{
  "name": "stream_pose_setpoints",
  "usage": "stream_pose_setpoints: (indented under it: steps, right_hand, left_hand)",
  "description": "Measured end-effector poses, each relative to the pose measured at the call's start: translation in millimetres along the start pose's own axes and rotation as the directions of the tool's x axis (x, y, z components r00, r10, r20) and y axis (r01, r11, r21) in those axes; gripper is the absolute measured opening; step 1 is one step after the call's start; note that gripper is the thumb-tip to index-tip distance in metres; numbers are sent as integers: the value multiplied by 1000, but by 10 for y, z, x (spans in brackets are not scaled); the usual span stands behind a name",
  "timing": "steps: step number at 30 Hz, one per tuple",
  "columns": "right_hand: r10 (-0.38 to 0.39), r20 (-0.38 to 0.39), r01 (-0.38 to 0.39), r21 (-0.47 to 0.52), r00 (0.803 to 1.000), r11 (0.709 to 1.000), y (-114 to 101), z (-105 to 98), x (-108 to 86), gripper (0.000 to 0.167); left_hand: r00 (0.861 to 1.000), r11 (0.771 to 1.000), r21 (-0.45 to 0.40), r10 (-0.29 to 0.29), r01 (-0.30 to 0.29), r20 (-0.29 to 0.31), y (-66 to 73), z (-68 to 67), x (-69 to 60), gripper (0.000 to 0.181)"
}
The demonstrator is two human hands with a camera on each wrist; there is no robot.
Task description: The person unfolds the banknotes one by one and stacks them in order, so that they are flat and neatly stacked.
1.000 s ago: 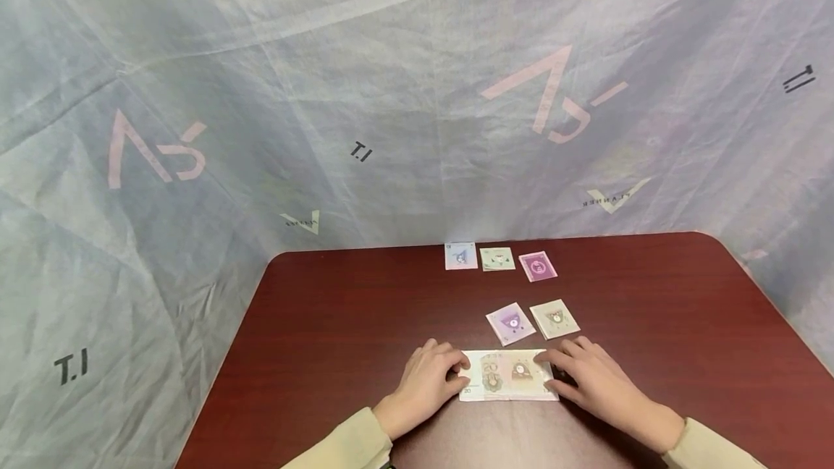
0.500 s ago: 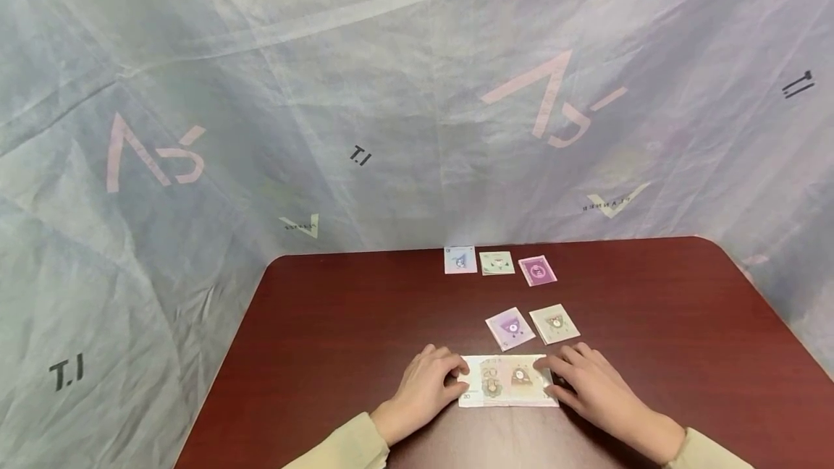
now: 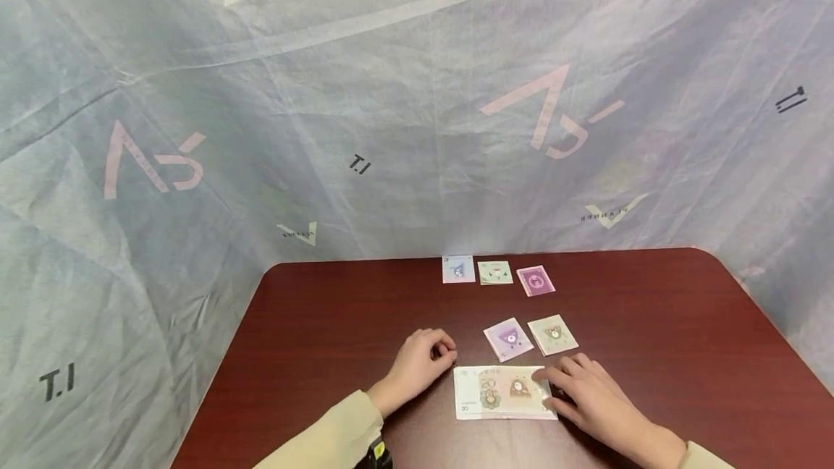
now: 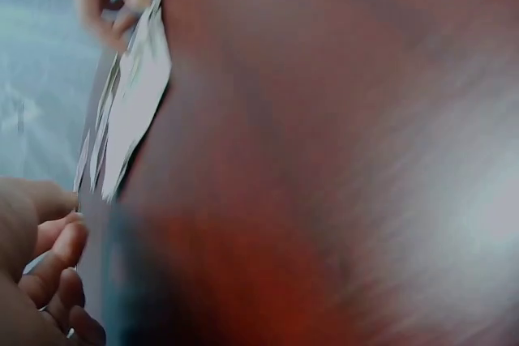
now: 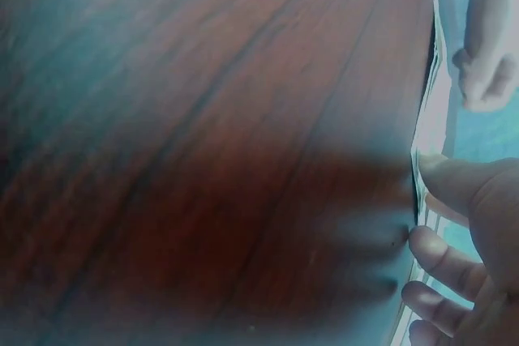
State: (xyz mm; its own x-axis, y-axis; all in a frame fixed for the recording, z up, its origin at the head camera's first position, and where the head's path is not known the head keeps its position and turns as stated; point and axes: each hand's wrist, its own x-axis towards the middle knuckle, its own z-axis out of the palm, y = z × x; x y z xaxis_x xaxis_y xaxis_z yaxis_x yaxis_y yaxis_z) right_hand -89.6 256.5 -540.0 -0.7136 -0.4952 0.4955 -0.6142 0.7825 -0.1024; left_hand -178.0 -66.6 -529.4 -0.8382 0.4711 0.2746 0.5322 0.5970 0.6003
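Observation:
A flat stack of pale banknotes (image 3: 482, 395), marked 20, lies lengthwise on the dark red table. The right hand (image 3: 589, 396) holds its right end, with the index finger and thumb bent over that end. In the right wrist view, the thumb (image 5: 462, 177) touches the edge of the stack. Just off the left end, the left hand (image 3: 417, 364) is apart from the notes, fingers loosely curled and holding nothing. Beyond the stack sit a purple folded note (image 3: 508, 340) and an olive one (image 3: 553, 335).
Along the back of the table (image 3: 313, 339) lie a blue folded note (image 3: 459, 269), a green one (image 3: 495, 273) and a magenta one (image 3: 536, 281). A grey printed cloth (image 3: 391, 93) hangs behind and beside the table.
The left hand has let go of the left end of the banknotes and moved slightly away to the left. The right hand keeps its place. The head view has tilted up a little.

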Motion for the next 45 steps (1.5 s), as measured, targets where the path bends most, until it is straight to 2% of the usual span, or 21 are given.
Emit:
stream_pose_setpoints:
  steps: [3,9,13,17,22,26,33,36,41,45]
  right_hand:
    - [1,1,-1,-2,1000,1000,-20,-4,-27,42]
    - [14,1,-14,-5,1000,1000,-34,-6,-36,42]
    - [7,12,-7,4,1000,1000,-32,10,-30,42]
    - [13,15,-13,19,1000,1000,-32,3,-30,42]
    - [17,26,-18,19,1000,1000,-26,4,-36,41]
    - [19,23,-20,20,1000,1000,-14,8,-39,41]
    - [25,2,-25,10,1000,1000,0,-11,-17,43]
    - [29,0,-29,1,1000,1000,4,-10,-3,43]
    - [29,5,-29,-4,1000,1000,11,-5,-2,42]
    - [29,15,-29,-10,999,1000,5,-8,-5,41]
  left_hand:
    - [998,999,-11,-46,45,-43,-87,-35,173,5]
    - [988,987,73,-139,145,-71,-252,-93,590,6]
    - [972,967,118,-215,225,-90,-358,-65,792,8]
    - [949,948,99,-290,303,-128,-420,0,937,13]
    - [907,916,56,-383,398,-173,-431,45,1073,24]
    - [888,898,40,-425,438,-175,-379,38,1170,28]
    - [838,828,142,-518,542,-174,-305,104,1363,26]
    - [829,816,158,-530,556,-179,-280,116,1399,23]
    - [822,813,135,-542,566,-176,-260,130,1425,20]
    - [800,801,82,-574,593,-174,-280,135,1431,14]
